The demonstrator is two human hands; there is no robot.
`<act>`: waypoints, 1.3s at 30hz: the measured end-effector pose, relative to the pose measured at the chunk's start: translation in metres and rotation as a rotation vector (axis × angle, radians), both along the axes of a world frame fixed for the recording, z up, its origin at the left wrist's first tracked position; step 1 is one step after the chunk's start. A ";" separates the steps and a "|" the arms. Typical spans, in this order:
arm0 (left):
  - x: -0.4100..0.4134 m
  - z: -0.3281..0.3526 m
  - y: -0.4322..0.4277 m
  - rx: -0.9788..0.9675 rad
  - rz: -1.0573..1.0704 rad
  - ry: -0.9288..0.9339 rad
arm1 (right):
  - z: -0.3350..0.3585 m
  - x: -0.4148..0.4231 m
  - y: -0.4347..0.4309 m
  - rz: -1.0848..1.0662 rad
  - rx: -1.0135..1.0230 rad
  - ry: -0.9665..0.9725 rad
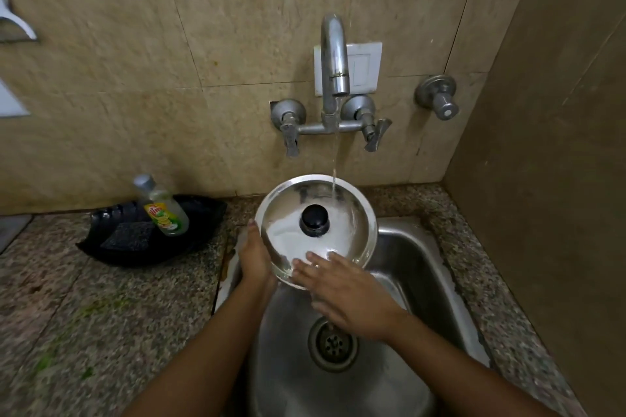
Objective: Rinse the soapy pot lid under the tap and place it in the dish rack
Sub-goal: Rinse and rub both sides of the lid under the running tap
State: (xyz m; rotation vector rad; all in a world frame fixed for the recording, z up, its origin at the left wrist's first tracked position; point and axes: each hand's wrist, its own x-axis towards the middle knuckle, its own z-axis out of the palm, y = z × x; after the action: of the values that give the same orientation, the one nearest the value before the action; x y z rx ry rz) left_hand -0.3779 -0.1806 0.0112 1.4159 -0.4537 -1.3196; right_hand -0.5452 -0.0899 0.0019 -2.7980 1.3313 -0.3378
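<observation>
A round steel pot lid (345, 230) with a black knob (314, 220) is held tilted over the steel sink (420, 267), its top side facing me. A thin stream of water from the wall tap (333, 57) lands on the lid's upper right part. My left hand (255, 256) grips the lid's left rim. Fingers spread, my right hand (342, 293) lies flat on the lid's lower edge. No dish rack is in view.
A black tray (189, 237) on the granite counter (84, 315) at the left holds a dish-soap bottle (166, 210) and a dark scrub pad (127, 235). A second valve (438, 98) sticks out of the wall at the right. A brown panel (548, 179) closes off the right side.
</observation>
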 end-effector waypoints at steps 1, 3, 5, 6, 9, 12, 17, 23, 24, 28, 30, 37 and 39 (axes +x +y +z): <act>0.006 0.001 -0.001 -0.021 -0.002 -0.023 | -0.003 -0.013 0.001 -0.038 -0.005 -0.010; 0.012 -0.003 0.002 -0.025 -0.044 -0.047 | -0.005 -0.032 -0.002 -0.182 -0.030 -0.033; 0.013 -0.008 0.006 0.050 -0.109 -0.038 | -0.003 -0.036 -0.007 -0.217 -0.107 -0.026; 0.014 -0.008 0.009 0.088 -0.129 -0.004 | -0.003 -0.034 -0.008 -0.172 -0.151 -0.028; 0.031 -0.013 0.006 0.202 -0.186 0.054 | 0.000 -0.026 -0.006 0.024 -0.247 -0.157; 0.057 -0.017 0.013 0.357 -0.473 0.026 | 0.017 -0.012 -0.003 -0.055 -0.044 -0.383; 0.061 -0.028 0.029 0.244 -0.533 0.026 | 0.037 0.001 -0.021 -0.530 0.444 -1.009; 0.072 -0.033 0.041 0.056 -0.511 0.157 | 0.031 -0.005 -0.028 -0.771 0.833 -1.421; 0.070 -0.031 0.044 0.023 -0.499 0.111 | 0.028 -0.004 -0.027 -0.801 0.849 -1.419; 0.052 -0.027 0.050 -0.015 -0.331 0.032 | 0.012 -0.002 -0.037 -0.900 0.630 -1.226; 0.040 -0.026 0.048 -0.033 -0.264 0.000 | 0.009 -0.002 -0.047 -0.932 0.423 -0.768; -0.005 0.002 0.025 -0.066 -0.177 -0.080 | 0.011 0.031 -0.050 -0.165 0.190 -0.083; 0.001 0.001 0.022 -0.054 -0.188 -0.072 | 0.009 0.025 -0.029 -0.006 0.200 -0.044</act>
State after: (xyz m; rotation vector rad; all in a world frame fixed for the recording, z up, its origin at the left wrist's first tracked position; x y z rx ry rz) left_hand -0.3771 -0.1589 0.0121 1.4052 -0.6796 -1.3979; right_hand -0.5206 -0.1193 0.0105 -2.6079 1.2873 -0.2495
